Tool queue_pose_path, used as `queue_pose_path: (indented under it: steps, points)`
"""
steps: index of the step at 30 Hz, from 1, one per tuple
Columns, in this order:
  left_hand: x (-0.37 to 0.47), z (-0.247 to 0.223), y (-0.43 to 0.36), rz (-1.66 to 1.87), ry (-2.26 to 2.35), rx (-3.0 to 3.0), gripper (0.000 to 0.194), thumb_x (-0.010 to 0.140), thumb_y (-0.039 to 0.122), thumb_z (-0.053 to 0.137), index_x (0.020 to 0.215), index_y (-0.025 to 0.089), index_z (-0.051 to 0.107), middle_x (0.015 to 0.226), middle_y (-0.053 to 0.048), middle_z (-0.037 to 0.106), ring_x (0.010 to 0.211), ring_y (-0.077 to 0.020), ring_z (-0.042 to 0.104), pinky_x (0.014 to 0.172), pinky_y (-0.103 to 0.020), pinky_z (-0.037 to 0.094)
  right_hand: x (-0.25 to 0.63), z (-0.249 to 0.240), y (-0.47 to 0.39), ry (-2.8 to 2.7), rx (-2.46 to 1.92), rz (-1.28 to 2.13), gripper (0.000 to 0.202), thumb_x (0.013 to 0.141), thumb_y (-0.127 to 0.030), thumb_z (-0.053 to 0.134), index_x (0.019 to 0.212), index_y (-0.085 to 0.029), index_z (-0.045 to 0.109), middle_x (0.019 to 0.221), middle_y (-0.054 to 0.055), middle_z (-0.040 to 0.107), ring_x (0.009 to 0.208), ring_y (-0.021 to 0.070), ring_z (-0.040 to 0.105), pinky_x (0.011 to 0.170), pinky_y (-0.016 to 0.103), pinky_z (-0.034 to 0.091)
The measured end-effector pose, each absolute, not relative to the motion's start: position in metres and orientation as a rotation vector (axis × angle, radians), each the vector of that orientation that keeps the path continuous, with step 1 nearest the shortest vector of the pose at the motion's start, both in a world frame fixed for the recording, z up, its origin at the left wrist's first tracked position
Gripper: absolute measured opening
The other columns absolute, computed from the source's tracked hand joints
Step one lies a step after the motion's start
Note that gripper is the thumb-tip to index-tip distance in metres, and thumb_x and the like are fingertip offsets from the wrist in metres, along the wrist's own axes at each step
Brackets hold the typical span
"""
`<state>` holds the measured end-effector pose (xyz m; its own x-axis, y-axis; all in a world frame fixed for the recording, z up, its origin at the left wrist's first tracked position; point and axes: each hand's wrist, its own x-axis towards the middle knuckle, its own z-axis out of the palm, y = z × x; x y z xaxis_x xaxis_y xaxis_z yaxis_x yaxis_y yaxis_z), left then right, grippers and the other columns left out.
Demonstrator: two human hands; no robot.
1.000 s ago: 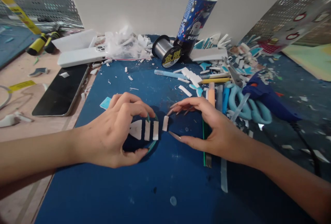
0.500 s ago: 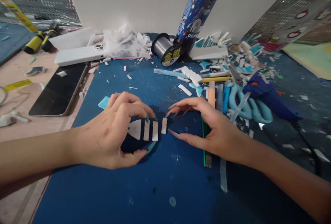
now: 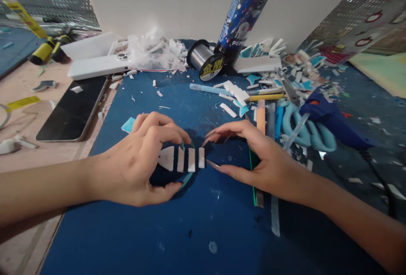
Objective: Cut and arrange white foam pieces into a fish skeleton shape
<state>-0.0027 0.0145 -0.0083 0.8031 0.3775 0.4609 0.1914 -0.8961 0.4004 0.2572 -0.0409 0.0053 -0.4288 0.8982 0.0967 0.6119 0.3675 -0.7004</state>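
Several flat white pieces lie in a row on the blue mat (image 3: 133, 237): a pointed piece (image 3: 166, 158), then narrow strips (image 3: 191, 160) running to the right. My left hand (image 3: 142, 156) arches over the left part of the row. Its fingers and thumb are apart, with long teal nails curving around the strips' far and near sides. At the row's right end is a short white strip (image 3: 201, 158). My right hand (image 3: 250, 152) hovers beside it, thumb and fingertips spread, nail tips at its right edge; whether they touch it I cannot tell.
A dark phone (image 3: 72, 110) lies at left. Behind the hands are a line spool (image 3: 206, 61), a Pepsi bottle (image 3: 241, 25) and heaped white and blue scraps. To the right, a blue glue gun (image 3: 333, 118) with a cord lies by scissors (image 3: 298, 122). A ruler-like strip (image 3: 259, 199) passes under my right hand.
The short strip at the right end has shifted slightly toward me and stands straighter, in line with the others. Both hands keep nearly the same pose; the view has shifted a little.
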Motion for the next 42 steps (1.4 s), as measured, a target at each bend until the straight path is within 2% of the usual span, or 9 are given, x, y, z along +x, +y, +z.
queue_pose_path:
  steps: [24, 42]
  points:
    - [-0.0013, -0.0082, 0.0148, 0.757, 0.474, 2.700, 0.044, 0.078, 0.028, 0.064, 0.110, 0.019, 0.034, 0.112, -0.013, 0.060, 0.102, -0.0308, 0.051, 0.082, -0.049, 0.040, 0.2560, 0.0063, -0.0405, -2.167, -1.322, 0.839, 0.045, 0.084, -0.033, 0.067, 0.123, -0.028, 0.047, 0.114, 0.002, 0.060, 0.106, 0.0171, 0.058, 0.090, 0.031, 0.051]
    - [-0.0024, -0.0082, 0.0145, 0.744, 0.485, 2.723, 0.040, 0.080, 0.030, 0.062, 0.110, 0.020, 0.037, 0.113, -0.013, 0.061, 0.103, -0.0308, 0.051, 0.079, -0.047, 0.038, 0.2555, 0.0077, -0.0406, -2.153, -1.312, 0.870, 0.044, 0.083, -0.031, 0.068, 0.122, -0.024, 0.049, 0.113, 0.007, 0.061, 0.108, 0.0233, 0.059, 0.089, 0.039, 0.052]
